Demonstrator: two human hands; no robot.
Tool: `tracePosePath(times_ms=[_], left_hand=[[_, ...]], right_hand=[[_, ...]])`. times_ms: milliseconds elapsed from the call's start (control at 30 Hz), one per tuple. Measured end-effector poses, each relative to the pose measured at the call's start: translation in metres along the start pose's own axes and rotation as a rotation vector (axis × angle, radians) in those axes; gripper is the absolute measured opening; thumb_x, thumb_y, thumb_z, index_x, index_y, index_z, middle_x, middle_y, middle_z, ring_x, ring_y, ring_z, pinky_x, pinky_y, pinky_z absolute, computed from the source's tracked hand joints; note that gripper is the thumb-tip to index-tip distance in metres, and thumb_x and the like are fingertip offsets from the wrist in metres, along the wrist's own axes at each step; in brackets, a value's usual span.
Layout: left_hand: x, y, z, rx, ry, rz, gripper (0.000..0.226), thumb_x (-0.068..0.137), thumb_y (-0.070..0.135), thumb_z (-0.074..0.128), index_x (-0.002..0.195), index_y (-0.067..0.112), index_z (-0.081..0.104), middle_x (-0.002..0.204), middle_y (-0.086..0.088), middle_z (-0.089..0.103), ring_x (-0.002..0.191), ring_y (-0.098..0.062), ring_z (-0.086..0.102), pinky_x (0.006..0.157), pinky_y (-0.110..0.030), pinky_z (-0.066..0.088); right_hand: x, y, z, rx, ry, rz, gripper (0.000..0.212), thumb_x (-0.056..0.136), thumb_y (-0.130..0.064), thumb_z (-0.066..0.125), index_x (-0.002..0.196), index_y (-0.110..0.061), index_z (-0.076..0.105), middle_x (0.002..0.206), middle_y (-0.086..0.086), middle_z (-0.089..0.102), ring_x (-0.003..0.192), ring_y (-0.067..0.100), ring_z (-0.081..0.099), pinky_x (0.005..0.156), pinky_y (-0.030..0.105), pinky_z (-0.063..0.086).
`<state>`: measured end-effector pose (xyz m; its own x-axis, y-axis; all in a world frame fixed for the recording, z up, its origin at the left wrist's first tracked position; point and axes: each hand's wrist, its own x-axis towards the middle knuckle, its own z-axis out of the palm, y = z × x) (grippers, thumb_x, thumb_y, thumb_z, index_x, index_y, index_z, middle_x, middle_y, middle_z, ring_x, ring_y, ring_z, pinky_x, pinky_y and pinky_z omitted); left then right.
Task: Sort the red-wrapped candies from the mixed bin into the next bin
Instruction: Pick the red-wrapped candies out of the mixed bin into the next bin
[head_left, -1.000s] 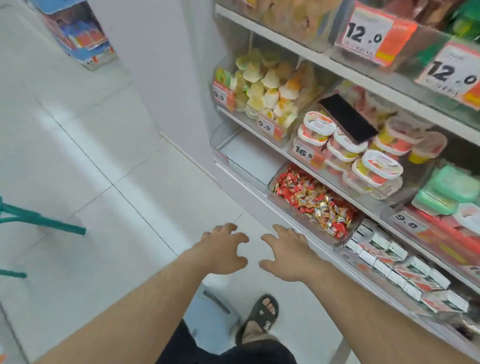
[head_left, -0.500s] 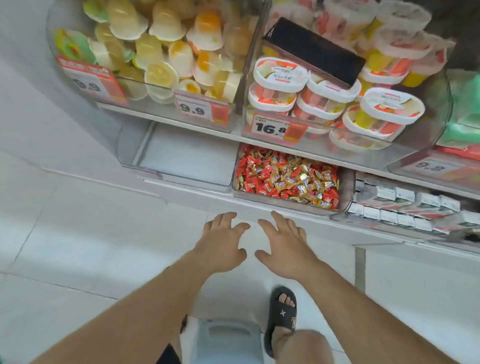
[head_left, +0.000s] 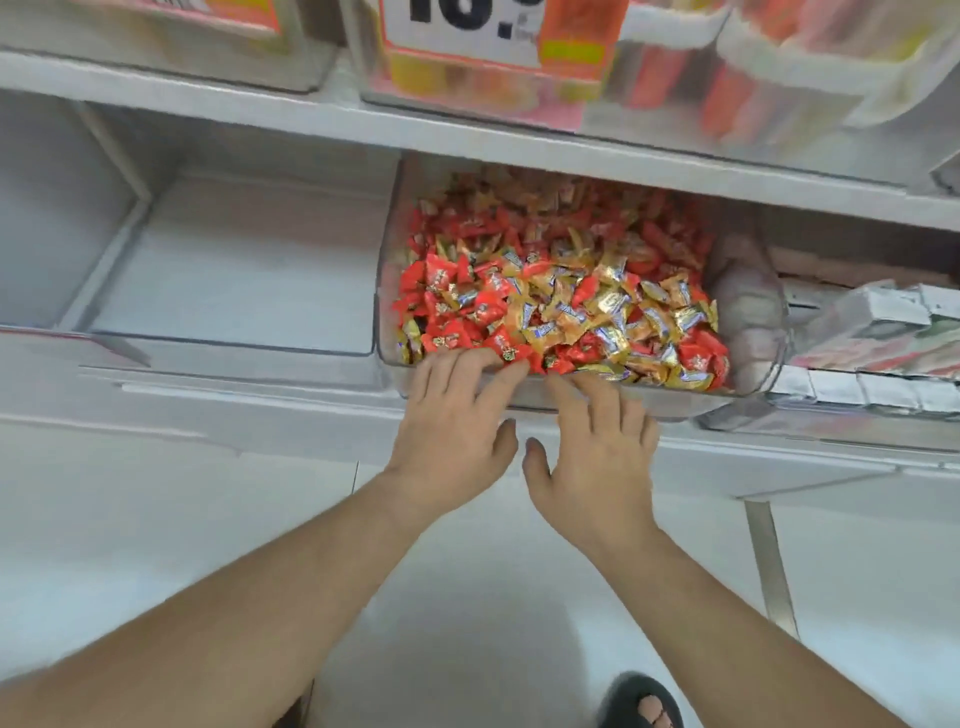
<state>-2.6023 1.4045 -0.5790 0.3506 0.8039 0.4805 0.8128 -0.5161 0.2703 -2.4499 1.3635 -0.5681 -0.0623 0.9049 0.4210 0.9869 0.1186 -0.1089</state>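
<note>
A clear plastic mixed bin (head_left: 385, 291) on the low shelf holds a heap of red-wrapped candies (head_left: 449, 327) and gold-wrapped candies (head_left: 608, 301). To its left sits an empty clear bin (head_left: 234, 270). My left hand (head_left: 457, 421) reaches over the mixed bin's front rim, fingers spread and straight, tips at the nearest red candies. My right hand (head_left: 597, 441) is beside it, fingers straight, tips at the bin's front wall. Neither hand holds anything.
A white shelf board (head_left: 467, 130) runs right above the bins with a price tag (head_left: 467, 26) on the bins over it. White boxed goods (head_left: 878, 332) fill the bin to the right. White tiled floor and my sandalled foot (head_left: 644, 701) are below.
The view has closed in on the low shelf. Both hands have moved forward from in front of the shelf edge to the mixed bin's front rim.
</note>
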Motion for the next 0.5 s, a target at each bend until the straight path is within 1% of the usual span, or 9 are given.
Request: tracePosePath(times_ms=[67,167,233,300,333,367,433,467,500], left_hand=[[0.001,-0.003,0.012,0.042,0.113,0.039,0.051,0.073,0.030,0.067,0.121,0.015,0.063,0.107,-0.008,0.059,0.102,-0.029,0.047,0.094,-0.040,0.031],[0.007,-0.003,0.020,0.127,0.143,0.030,0.047,0.071,0.039,0.066,0.114,0.020,0.065,0.102,-0.004,0.059,0.096,-0.028,0.051,0.087,-0.041,0.032],[0.007,-0.001,0.024,0.192,0.154,0.017,0.044,0.068,0.037,0.068,0.110,0.021,0.064,0.099,-0.001,0.059,0.091,-0.028,0.054,0.083,-0.042,0.032],[0.008,-0.002,0.027,0.240,0.161,0.037,0.041,0.067,0.027,0.071,0.107,0.020,0.063,0.095,-0.001,0.060,0.087,-0.030,0.056,0.078,-0.041,0.031],[0.010,-0.003,0.025,0.237,0.135,0.039,0.041,0.066,0.021,0.073,0.106,0.018,0.063,0.094,-0.002,0.061,0.086,-0.030,0.057,0.077,-0.040,0.030],[0.013,-0.004,0.021,0.219,0.092,0.032,0.041,0.066,0.016,0.073,0.105,0.018,0.063,0.093,-0.003,0.062,0.086,-0.031,0.058,0.077,-0.039,0.028],[0.020,-0.001,0.008,0.155,-0.010,-0.012,0.037,0.071,0.006,0.070,0.106,0.018,0.062,0.099,-0.002,0.061,0.097,-0.030,0.055,0.079,-0.035,0.023],[0.024,0.001,0.002,0.131,-0.050,-0.038,0.037,0.076,0.004,0.067,0.108,0.020,0.059,0.105,0.001,0.060,0.103,-0.027,0.051,0.080,-0.033,0.021],[0.028,0.003,-0.002,0.114,-0.070,-0.057,0.037,0.079,0.002,0.064,0.110,0.021,0.057,0.110,0.003,0.058,0.108,-0.023,0.046,0.082,-0.032,0.019]], right_hand=[[0.002,0.002,0.012,-0.024,0.121,0.013,0.059,0.071,-0.037,0.068,0.124,-0.015,0.055,0.123,0.007,0.056,0.113,0.031,0.044,0.086,0.045,0.033],[0.009,0.007,0.021,-0.097,0.170,0.035,0.053,0.070,-0.041,0.068,0.118,-0.019,0.060,0.115,0.005,0.060,0.115,0.030,0.043,0.085,0.044,0.032],[0.010,0.014,0.023,-0.152,0.192,0.051,0.046,0.070,-0.042,0.068,0.109,-0.019,0.064,0.106,0.004,0.062,0.111,0.031,0.049,0.080,0.042,0.032],[0.014,0.023,0.022,-0.182,0.222,0.064,0.035,0.070,-0.039,0.072,0.096,-0.017,0.066,0.094,0.005,0.063,0.096,0.032,0.057,0.073,0.040,0.036],[0.018,0.025,0.018,-0.191,0.200,0.077,0.031,0.069,-0.038,0.076,0.090,-0.017,0.066,0.089,0.006,0.064,0.089,0.032,0.059,0.070,0.039,0.038],[0.022,0.025,0.012,-0.193,0.149,0.096,0.031,0.070,-0.037,0.078,0.088,-0.016,0.065,0.088,0.006,0.065,0.085,0.032,0.060,0.070,0.038,0.040],[0.032,0.021,0.000,-0.160,0.000,0.149,0.029,0.077,-0.039,0.076,0.093,-0.016,0.066,0.094,0.005,0.067,0.092,0.030,0.061,0.072,0.036,0.041],[0.036,0.019,-0.005,-0.137,-0.042,0.167,0.029,0.082,-0.041,0.073,0.097,-0.017,0.066,0.098,0.004,0.067,0.096,0.029,0.060,0.072,0.035,0.039],[0.040,0.018,-0.010,-0.111,-0.043,0.169,0.028,0.084,-0.042,0.071,0.098,-0.019,0.067,0.099,0.003,0.067,0.098,0.027,0.060,0.071,0.034,0.038]])
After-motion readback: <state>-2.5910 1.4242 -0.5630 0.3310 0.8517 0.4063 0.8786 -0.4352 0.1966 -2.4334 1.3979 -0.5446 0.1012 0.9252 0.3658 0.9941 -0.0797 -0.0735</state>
